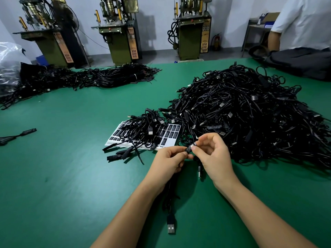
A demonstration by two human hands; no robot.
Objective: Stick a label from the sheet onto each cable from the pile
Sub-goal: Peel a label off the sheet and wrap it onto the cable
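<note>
My left hand (168,159) and my right hand (211,153) meet above the green table (71,176), both pinching the small black controller of one cable. A black label (191,146) with white print lies on that controller between my fingertips. The cable hangs down under my left hand and ends in a USB plug (171,227) on the table. The label sheet (168,135), white with rows of black labels, lies just beyond my hands, half covered by a small bunch of cables (143,129). The big cable pile (247,111) rises to the right.
Another long heap of black cables (86,77) runs along the far left, beside a clear plastic bag (9,65). A lone cable end (21,134) lies at the left edge. A person in a white shirt (302,22) stands at the far right. Machines (118,33) line the back wall.
</note>
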